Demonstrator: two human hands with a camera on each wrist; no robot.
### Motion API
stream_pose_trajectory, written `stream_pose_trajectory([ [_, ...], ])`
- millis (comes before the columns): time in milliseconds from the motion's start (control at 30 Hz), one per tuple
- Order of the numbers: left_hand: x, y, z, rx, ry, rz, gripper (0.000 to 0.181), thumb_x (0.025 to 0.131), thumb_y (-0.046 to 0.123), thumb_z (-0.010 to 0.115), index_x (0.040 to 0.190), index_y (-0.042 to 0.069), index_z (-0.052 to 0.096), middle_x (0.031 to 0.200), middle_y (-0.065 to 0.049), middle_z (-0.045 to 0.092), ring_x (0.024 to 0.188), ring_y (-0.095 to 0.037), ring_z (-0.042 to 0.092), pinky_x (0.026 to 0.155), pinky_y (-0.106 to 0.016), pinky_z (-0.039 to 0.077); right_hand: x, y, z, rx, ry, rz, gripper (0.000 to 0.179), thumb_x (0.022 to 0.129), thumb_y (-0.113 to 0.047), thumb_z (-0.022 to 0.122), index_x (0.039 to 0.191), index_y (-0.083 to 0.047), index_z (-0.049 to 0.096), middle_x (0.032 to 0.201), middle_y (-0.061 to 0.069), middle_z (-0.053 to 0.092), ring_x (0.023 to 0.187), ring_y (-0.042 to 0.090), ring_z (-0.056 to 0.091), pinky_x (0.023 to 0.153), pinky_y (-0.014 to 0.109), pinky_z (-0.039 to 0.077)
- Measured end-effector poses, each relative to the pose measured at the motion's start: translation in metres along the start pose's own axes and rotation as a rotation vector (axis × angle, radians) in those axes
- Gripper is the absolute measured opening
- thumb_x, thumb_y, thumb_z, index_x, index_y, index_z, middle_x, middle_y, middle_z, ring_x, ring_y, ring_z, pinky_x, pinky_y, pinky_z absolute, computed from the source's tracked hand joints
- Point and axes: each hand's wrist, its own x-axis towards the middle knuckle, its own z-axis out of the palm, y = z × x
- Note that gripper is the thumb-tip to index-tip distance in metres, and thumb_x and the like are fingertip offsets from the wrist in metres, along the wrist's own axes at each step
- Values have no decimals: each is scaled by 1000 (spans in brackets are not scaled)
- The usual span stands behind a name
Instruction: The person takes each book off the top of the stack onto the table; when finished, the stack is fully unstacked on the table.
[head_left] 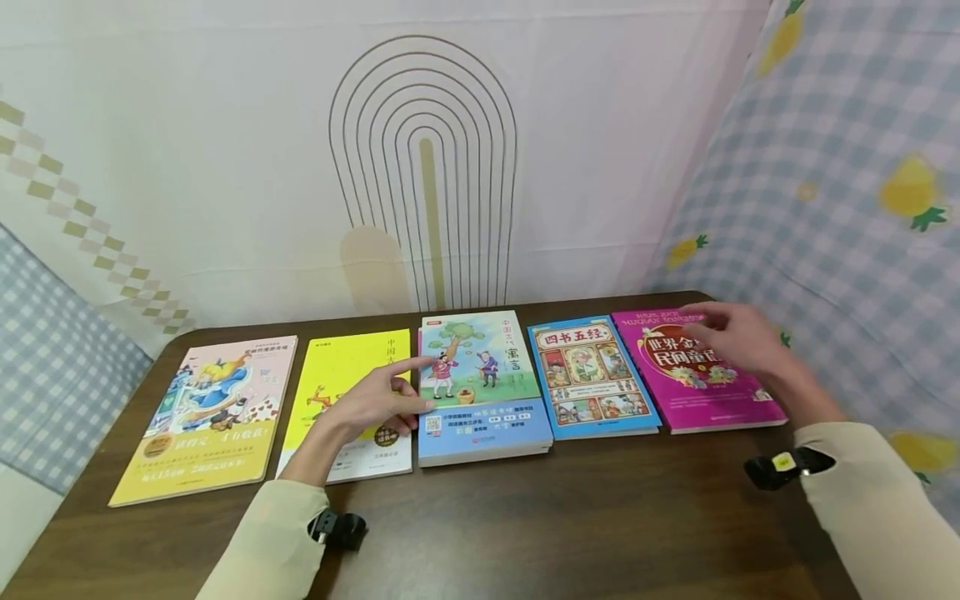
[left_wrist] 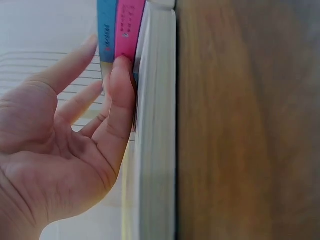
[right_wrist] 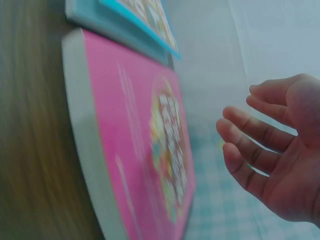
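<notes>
My left hand (head_left: 378,400) is at the left edge of a green-and-blue picture book (head_left: 480,375), index finger stretched toward its cover. This book lies on a pink one, and in the left wrist view a fingertip touches the pink spine (left_wrist: 128,30) beside the blue spine (left_wrist: 106,30). Over the upper right part of a magenta book (head_left: 697,400) hovers my right hand (head_left: 738,337), slightly blurred. In the right wrist view its fingers (right_wrist: 255,155) are loosely bent, holding nothing, apart from the magenta cover (right_wrist: 135,130).
A blue-bordered book (head_left: 592,379) lies left of the magenta one. Further left are a yellow book (head_left: 348,375) and a pink-and-yellow book (head_left: 210,417). All rest in a row on the brown wooden table (head_left: 525,525), with patterned cloth (head_left: 600,150) behind.
</notes>
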Motion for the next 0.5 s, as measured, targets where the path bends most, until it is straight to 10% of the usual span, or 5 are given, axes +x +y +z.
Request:
stream_pose_trajectory([
  [500,0,11,3,96,-17,-8,82,95,22,81,165,21,39,80,-14,64,58,-22,68,59,-37,63,2,-40,66,205,-27,-135,42,107,-20,64,143,0,63,91,18,72,78,25,67,59,30,54],
])
